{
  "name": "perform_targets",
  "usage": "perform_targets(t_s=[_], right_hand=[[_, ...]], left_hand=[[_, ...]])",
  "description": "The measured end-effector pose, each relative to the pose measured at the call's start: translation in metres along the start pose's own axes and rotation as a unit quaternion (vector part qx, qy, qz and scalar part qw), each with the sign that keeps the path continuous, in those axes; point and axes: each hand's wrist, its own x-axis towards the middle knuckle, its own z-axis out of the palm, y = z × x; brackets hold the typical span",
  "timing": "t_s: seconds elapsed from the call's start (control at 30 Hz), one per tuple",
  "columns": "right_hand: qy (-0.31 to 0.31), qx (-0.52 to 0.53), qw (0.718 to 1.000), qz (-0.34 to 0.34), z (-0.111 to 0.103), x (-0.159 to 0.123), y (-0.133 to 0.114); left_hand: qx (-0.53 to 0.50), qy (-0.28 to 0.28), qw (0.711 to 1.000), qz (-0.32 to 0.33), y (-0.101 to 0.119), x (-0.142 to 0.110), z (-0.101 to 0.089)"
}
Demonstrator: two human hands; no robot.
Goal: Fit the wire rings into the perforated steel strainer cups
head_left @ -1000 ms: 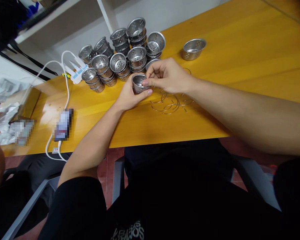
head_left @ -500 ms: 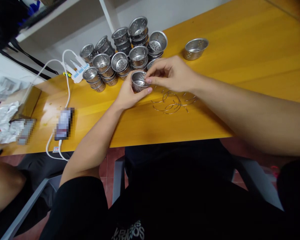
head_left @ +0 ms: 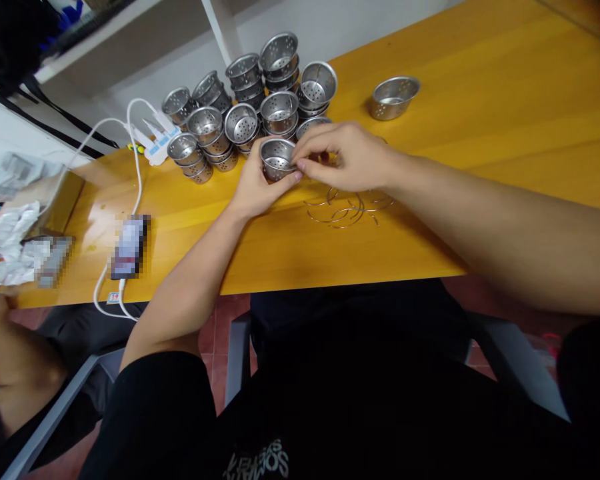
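A perforated metal cup (head_left: 277,160) sits in my left hand (head_left: 254,190), its open mouth tilted up towards me and my thumb along its near side. My right hand (head_left: 347,157) has its thumb and forefinger pinched at the cup's right rim. Whatever is between those fingertips is too small to make out. Beneath and beside my right hand, several thin curved metal wires (head_left: 353,212) lie loose on the wooden table (head_left: 290,260), partly covered by the hand. Just behind the held cup stand stacks of the same perforated cups (head_left: 243,123).
One separate cup (head_left: 395,100) stands at the back right. To the left are a white power strip (head_left: 161,145), a phone (head_left: 129,247) with white cables, and crumpled plastic bags (head_left: 13,233). Another person's arm (head_left: 17,353) is at the far left edge.
My right fingertips have lowered slightly along the cup's right rim. My left hand still holds the cup in place. The other person's forearm has come up at the left edge.
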Motion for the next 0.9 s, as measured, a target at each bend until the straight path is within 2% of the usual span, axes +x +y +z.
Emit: perform_targets(t_s=[0.1,0.3,0.5,0.73,0.9], right_hand=[[-0.026,-0.03,0.999,-0.016,0.004,-0.002,0.005],[-0.065,-0.085,0.99,-0.09,0.007,-0.007,0.016],[-0.067,-0.093,0.989,-0.091,0.0,-0.006,0.013],[-0.042,-0.137,0.99,0.0,-0.026,-0.005,-0.006],[0.002,-0.245,0.965,0.096,-0.05,-0.002,-0.015]], left_hand=[[-0.003,0.002,1.0,0.025,-0.005,0.0,-0.001],[0.002,-0.02,0.998,0.056,-0.023,0.001,-0.002],[-0.003,-0.021,0.997,0.073,-0.024,0.0,0.0],[-0.027,-0.041,0.997,0.056,-0.025,-0.001,0.001],[-0.044,-0.031,0.998,0.018,-0.034,-0.001,-0.006]])
